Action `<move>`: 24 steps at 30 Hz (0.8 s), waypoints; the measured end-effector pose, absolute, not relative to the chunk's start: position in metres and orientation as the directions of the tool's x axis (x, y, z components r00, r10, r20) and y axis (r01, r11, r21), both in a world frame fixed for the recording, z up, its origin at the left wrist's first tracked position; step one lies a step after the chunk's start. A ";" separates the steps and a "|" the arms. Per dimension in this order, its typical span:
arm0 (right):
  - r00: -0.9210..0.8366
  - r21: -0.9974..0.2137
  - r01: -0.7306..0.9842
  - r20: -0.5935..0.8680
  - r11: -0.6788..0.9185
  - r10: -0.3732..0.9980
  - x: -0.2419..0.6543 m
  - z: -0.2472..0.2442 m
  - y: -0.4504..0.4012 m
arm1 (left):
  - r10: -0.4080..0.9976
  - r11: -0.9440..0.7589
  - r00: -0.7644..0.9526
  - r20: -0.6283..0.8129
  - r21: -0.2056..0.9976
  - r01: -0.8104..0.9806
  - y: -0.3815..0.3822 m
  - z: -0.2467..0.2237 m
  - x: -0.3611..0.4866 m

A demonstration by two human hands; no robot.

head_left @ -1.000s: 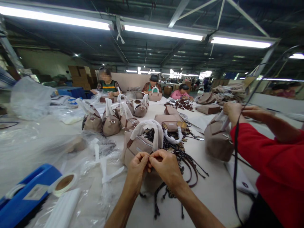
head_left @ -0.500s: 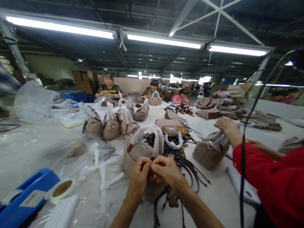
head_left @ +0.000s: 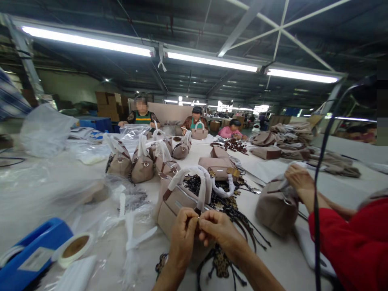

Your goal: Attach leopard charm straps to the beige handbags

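Note:
Directly in front of me stands a taupe handbag [head_left: 169,206], its handles [head_left: 184,174] wrapped in white padding. My left hand [head_left: 183,232] and my right hand [head_left: 220,230] meet at the bag's near end, just below the handle's brown base. Thumbs and forefingers of both are pinched together around something tiny, with a small glint between the fingertips; what it is I cannot make out. Behind the bag and to its right lies a heap of black braided cords and leopard-print pieces [head_left: 222,202]. Another leopard-print piece [head_left: 222,260] lies under my right wrist.
Several finished-looking bags [head_left: 142,163] stand behind on the left. Clear plastic bags [head_left: 100,194] cover the left side, near a blue tape dispenser [head_left: 33,250] and a tape roll [head_left: 74,248]. A red-sleeved person [head_left: 342,238] handles another bag [head_left: 279,202] on the right. A dark cable [head_left: 317,202] hangs there.
My pinched fingertips sit slightly lower and to the right in view, still close together. The red-sleeved person's bag has shifted right. A person across the table now has a clear plastic bag spread out.

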State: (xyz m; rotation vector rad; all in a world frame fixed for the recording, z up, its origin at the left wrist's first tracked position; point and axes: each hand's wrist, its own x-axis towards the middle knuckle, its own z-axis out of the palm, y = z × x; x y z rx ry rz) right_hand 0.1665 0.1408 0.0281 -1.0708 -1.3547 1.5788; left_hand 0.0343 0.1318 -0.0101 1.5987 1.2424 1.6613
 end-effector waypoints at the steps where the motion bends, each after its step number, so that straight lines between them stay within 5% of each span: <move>1: -0.340 -0.993 -0.040 -0.092 -0.112 0.936 0.166 0.028 0.140 | 0.845 -0.452 -0.189 0.500 0.858 0.244 0.132 -0.010 0.035; 9: -0.310 -0.997 -0.039 -0.044 -0.059 0.950 0.161 0.031 0.139 | 0.883 -0.385 -0.162 0.440 0.877 0.286 0.136 -0.010 0.028; 16: -0.223 -0.994 0.108 -0.017 0.008 0.975 0.160 0.037 0.138 | 0.974 -0.224 0.040 0.224 0.975 -0.010 0.144 -0.011 0.018; 24: -0.270 -0.991 0.007 -0.128 -0.131 0.954 0.157 0.032 0.146 | 0.884 -0.452 -0.033 0.465 0.873 0.184 0.154 -0.009 0.008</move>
